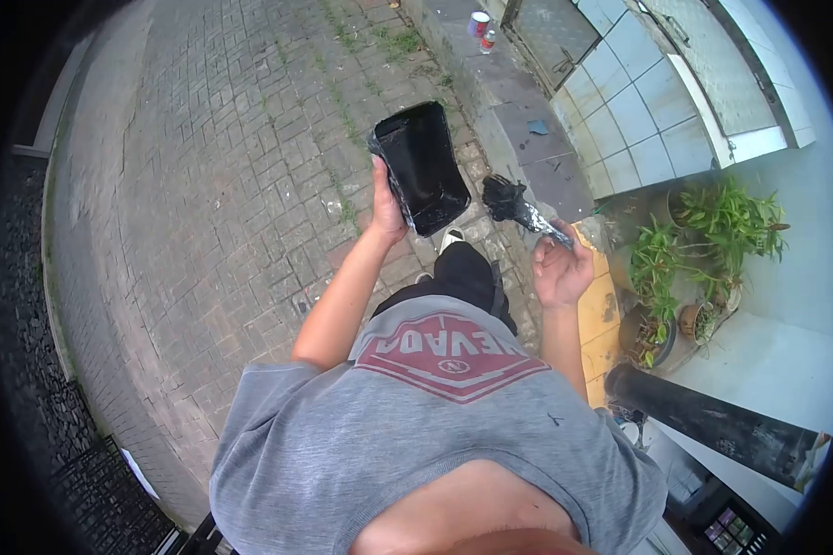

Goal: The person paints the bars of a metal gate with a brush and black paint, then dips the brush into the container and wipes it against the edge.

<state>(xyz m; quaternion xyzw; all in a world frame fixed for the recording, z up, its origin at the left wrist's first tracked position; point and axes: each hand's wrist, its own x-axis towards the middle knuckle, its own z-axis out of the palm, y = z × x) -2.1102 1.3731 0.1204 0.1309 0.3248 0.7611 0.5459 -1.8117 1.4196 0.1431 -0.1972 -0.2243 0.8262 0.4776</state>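
Observation:
My left hand (389,202) grips the near left side of a black plastic paint tray (418,166), which is tilted so that its hollow faces me. The inside of the tray looks glossy and dark, with pale smears along its left rim. In my right hand (563,268) is a paintbrush (533,215), held by its handle between thumb and fingers. Its head is clotted with black, and the part below it shines silver with dark stains. The brush head points toward the tray but is apart from it.
Grey paving (231,185) covers the ground. Along the right runs a raised ledge (537,148) bearing a paint can (478,23) and a small bottle (488,41). White tiles (629,102), potted plants (657,264) and a black pipe (713,421) are at the right.

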